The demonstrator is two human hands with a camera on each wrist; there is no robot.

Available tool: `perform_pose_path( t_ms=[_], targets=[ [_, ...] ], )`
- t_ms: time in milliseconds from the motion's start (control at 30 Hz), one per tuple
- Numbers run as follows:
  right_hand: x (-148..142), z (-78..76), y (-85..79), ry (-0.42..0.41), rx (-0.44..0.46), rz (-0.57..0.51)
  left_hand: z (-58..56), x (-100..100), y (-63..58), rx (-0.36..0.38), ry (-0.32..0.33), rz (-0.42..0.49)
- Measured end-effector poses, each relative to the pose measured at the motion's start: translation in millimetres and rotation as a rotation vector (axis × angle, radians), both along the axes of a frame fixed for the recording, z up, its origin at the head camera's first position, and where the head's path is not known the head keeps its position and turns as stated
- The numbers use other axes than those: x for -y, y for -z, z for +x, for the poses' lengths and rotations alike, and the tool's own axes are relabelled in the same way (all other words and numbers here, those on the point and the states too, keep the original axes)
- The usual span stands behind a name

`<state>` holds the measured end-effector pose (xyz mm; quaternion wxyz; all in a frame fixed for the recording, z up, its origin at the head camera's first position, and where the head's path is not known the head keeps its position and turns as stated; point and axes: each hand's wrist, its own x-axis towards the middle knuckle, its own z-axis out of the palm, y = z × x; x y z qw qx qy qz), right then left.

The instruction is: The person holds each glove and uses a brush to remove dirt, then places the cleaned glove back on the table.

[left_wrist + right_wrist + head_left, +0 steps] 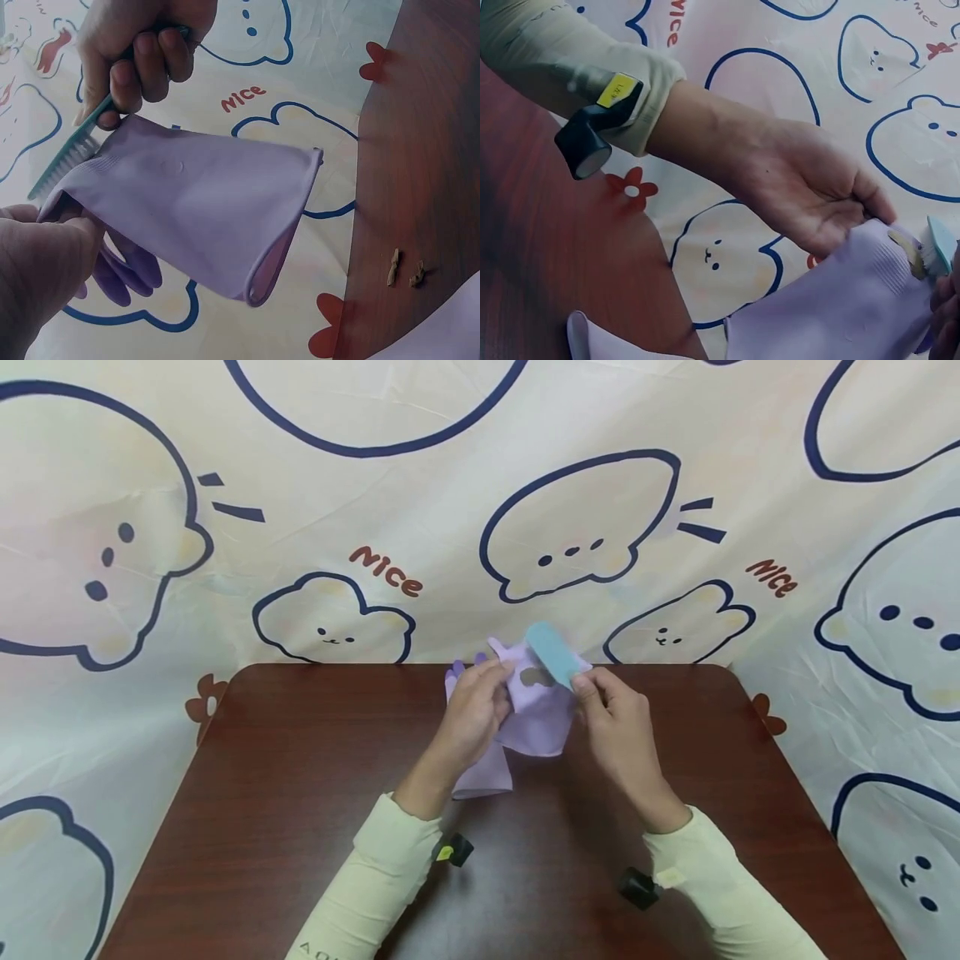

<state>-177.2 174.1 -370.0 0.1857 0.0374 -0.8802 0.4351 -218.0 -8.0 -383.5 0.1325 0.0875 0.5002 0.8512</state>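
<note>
My left hand [476, 706] grips a lilac rubber glove [536, 731] by its finger end, holding it up off the table with the cuff hanging down. My right hand [618, 714] holds a light-blue scrub brush [551, 656] by its handle. In the right wrist view the white bristles of the brush [936, 251] lie against the glove beside a brownish stain [907, 253]. The left wrist view shows the open cuff of the glove [217, 206] and its darker purple fingertips. Part of the left hand's grip is hidden behind the glove.
A second lilac glove [483, 774] lies on the dark wooden table [300, 827], partly behind the left forearm. Two small brown bits [394, 268] are on the tabletop. A cartoon-print cloth [442, 527] hangs behind and beside the table. Each wrist carries a small black camera [637, 888].
</note>
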Motion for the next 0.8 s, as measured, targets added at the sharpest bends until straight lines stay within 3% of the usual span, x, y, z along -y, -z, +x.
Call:
perform_pose_path(
  t_ms=[200, 367, 533, 800],
  targets=[
    [-7.9, -3.5, -2.2, 0.016, 0.035, -0.078, -1.8, 0.2, 1.1, 0.004, -0.033, 0.04],
    [-4.4, -1.4, -3.2, -0.042, 0.027, -0.142, -3.7, -1.4, 2.0, 0.02, -0.032, 0.019],
    [5.5, 1.2, 1.0, -0.069, 0.024, -0.063, -3.5, -4.3, 1.6, 0.024, 0.02, 0.016],
    [0.2, 0.3, 4.5, 0.085, -0.064, 0.088, -2.0, -6.6, -1.4, 0.008, 0.032, 0.02]
  ],
)
